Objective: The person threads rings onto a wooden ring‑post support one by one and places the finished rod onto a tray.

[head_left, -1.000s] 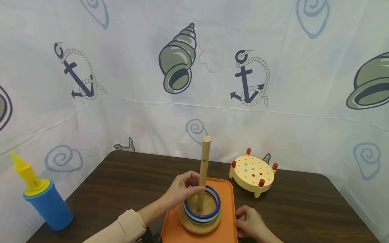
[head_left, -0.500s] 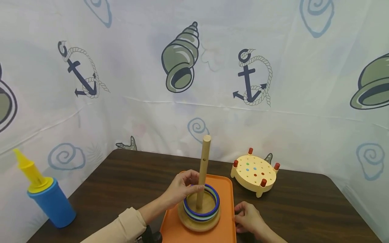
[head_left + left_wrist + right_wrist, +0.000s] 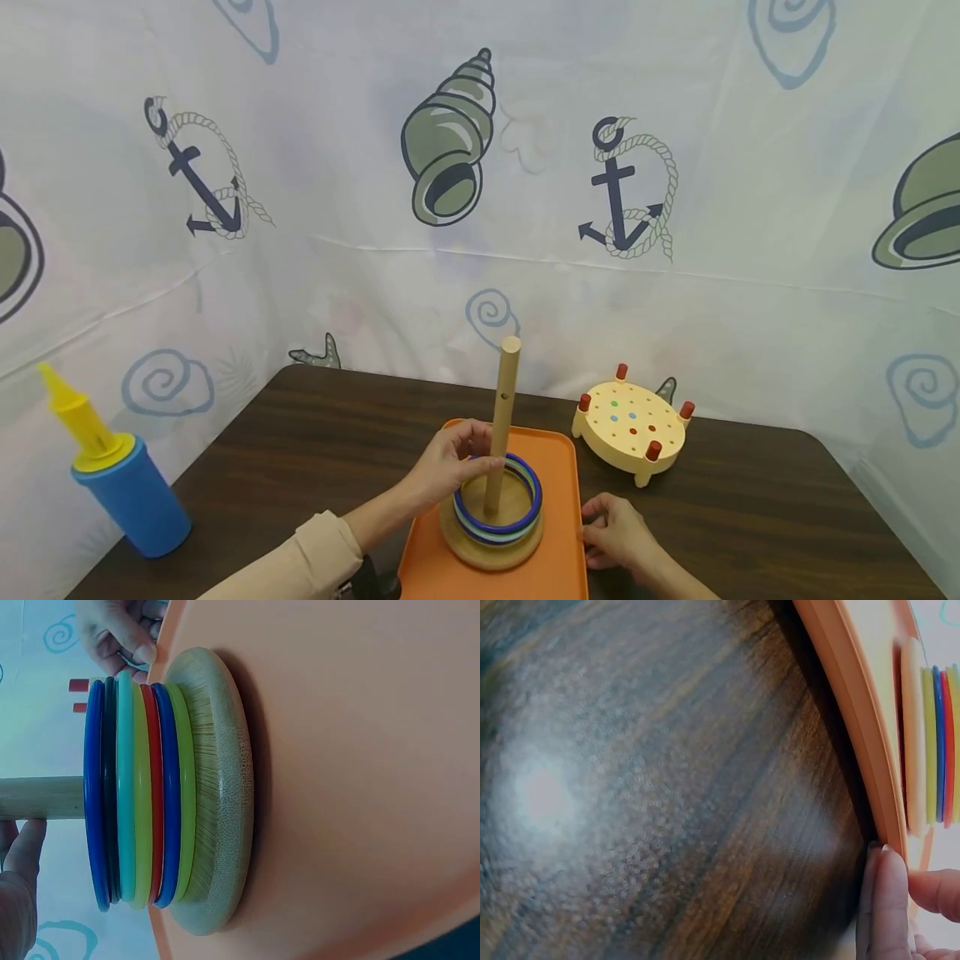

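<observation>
My left hand (image 3: pixel 448 468) holds the upright wooden post (image 3: pixel 506 387) between thumb and fingers, above the rings. Coloured rings (image 3: pixel 126 795) in blue, teal, yellow-green and red are stacked around the post on its round wooden base (image 3: pixel 234 802). That ring stand sits on an orange tray (image 3: pixel 561 492). At the tray's right edge, my right hand (image 3: pixel 621 533) pinches the rim; the right wrist view has the thumb on one side of the rim (image 3: pixel 866 712) and fingers on the other.
Behind and right of the tray stands a round cream pegboard (image 3: pixel 630 425) with red-tipped legs pointing up. A blue and yellow hand pump (image 3: pixel 131 492) stands at the far left. The dark wooden table (image 3: pixel 337 442) ends at a patterned cloth backdrop.
The head view has shifted slightly, so the pump and pegboard appear a little further right. Both hands keep their places on the post and tray rim.
</observation>
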Demonstrator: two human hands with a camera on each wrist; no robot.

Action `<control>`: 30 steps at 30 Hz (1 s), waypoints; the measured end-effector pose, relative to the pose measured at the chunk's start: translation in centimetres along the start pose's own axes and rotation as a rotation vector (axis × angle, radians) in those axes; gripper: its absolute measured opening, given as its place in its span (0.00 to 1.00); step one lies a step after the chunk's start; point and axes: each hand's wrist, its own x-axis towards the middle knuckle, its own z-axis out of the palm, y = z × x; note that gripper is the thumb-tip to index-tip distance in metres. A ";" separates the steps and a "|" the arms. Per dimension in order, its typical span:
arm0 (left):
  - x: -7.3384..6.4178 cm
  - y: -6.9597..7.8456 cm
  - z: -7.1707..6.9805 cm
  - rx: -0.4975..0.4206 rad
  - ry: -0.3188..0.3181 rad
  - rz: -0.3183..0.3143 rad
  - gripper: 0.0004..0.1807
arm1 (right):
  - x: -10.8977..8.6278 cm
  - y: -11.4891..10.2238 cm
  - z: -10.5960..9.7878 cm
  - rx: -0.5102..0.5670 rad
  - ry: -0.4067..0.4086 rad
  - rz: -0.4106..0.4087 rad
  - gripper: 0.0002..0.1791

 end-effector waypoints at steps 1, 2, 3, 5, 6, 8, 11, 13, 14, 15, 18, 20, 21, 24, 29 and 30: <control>0.0 0.0 0.0 -0.002 -0.002 0.001 0.15 | 0.0 0.0 0.0 0.001 -0.003 -0.002 0.12; 0.0 0.0 0.0 -0.006 -0.005 0.001 0.15 | 0.0 0.0 0.0 0.001 -0.005 -0.003 0.12; 0.0 -0.1 0.1 -0.009 -0.006 -0.001 0.15 | 0.0 0.0 0.0 0.002 -0.008 -0.004 0.12; 0.0 -0.2 0.1 -0.016 -0.009 -0.005 0.16 | -0.1 0.0 0.1 0.002 -0.012 -0.005 0.12; 0.0 -0.2 0.1 -0.017 -0.008 -0.011 0.16 | -0.1 0.0 0.1 0.001 -0.015 -0.004 0.12; -0.1 -0.3 0.1 -0.018 -0.005 -0.022 0.16 | -0.1 0.0 0.2 0.000 -0.019 -0.003 0.11; -0.2 -0.3 0.1 -0.018 0.003 -0.044 0.16 | 0.0 -0.1 0.2 -0.002 -0.021 0.000 0.11; -0.3 -0.2 0.1 -0.019 0.009 -0.059 0.16 | -0.1 -0.1 0.2 0.000 -0.021 0.002 0.11; -0.3 -0.3 0.1 -0.018 0.013 -0.067 0.16 | -0.1 -0.1 0.2 0.002 -0.020 0.004 0.11; -0.3 -0.2 0.1 -0.018 0.017 -0.070 0.16 | -0.2 -0.1 0.2 0.003 -0.021 0.003 0.12; -0.3 -0.3 0.2 -0.010 0.031 -0.063 0.15 | -0.1 -0.1 0.2 0.004 -0.022 -0.005 0.12; -0.3 -0.4 0.2 -0.003 0.041 -0.053 0.15 | -0.1 -0.1 0.2 0.002 -0.022 -0.011 0.12; -0.3 -0.5 0.3 -0.003 0.045 -0.049 0.15 | -0.1 0.0 0.2 0.001 -0.021 -0.014 0.12; -0.4 -0.6 0.4 -0.011 0.054 -0.053 0.15 | -0.1 0.1 0.2 0.002 -0.020 -0.020 0.12; -0.5 -0.7 0.6 -0.020 0.070 -0.067 0.15 | -0.1 0.5 0.2 0.018 -0.039 -0.033 0.13; -0.6 -0.7 0.6 -0.020 0.067 -0.067 0.15 | -0.2 0.5 0.1 0.014 -0.038 -0.041 0.13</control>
